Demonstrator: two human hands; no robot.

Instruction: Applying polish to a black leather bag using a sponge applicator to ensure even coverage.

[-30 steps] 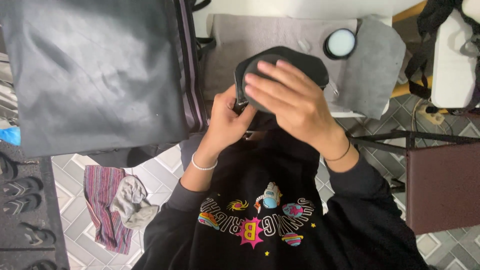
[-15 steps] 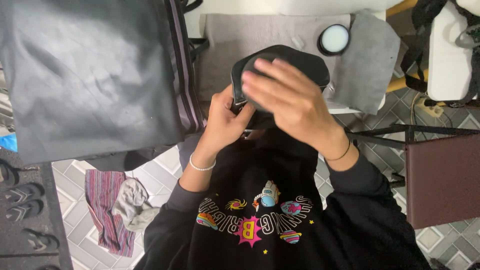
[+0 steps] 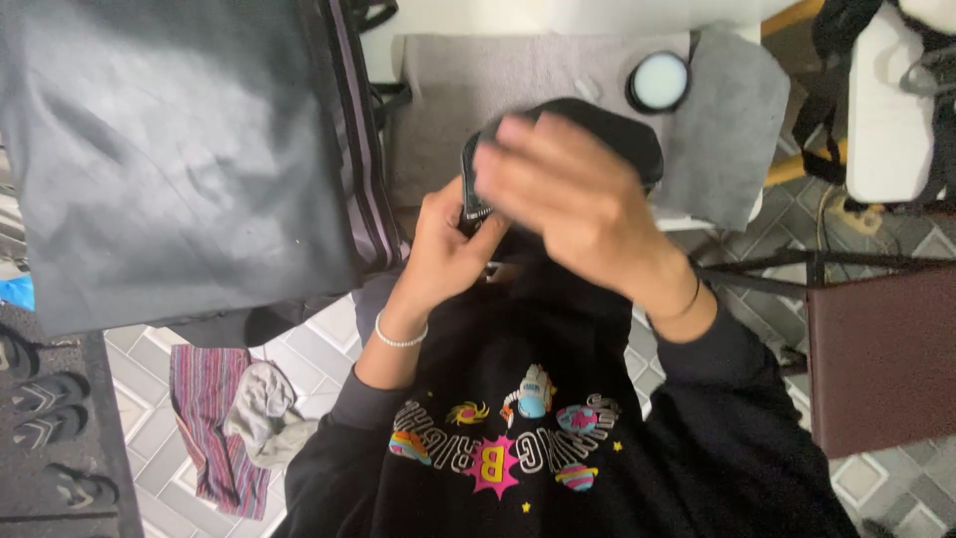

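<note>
I look down at my own black sweatshirt with a colourful print. My left hand (image 3: 446, 249) grips the near left edge of a small black pouch (image 3: 617, 130) held just above my lap. My right hand (image 3: 568, 199) lies flat over the top of the pouch, fingers spread and blurred, covering most of it. A thin bracelet sits on each wrist. Whether the right hand grips the pouch or only rests on it cannot be told.
A grey cloth (image 3: 498, 90) covers the small table in front of me, with a round black-rimmed tin (image 3: 659, 82) on it. A big dark bag (image 3: 169, 149) hangs at the left. A brown chair seat (image 3: 881, 349) is at the right. Rags (image 3: 234, 418) and sandals (image 3: 45, 408) lie on the tiled floor.
My right hand has slid a little across the top of the pouch and is blurred now. The left hand keeps its hold on the pouch's edge.
</note>
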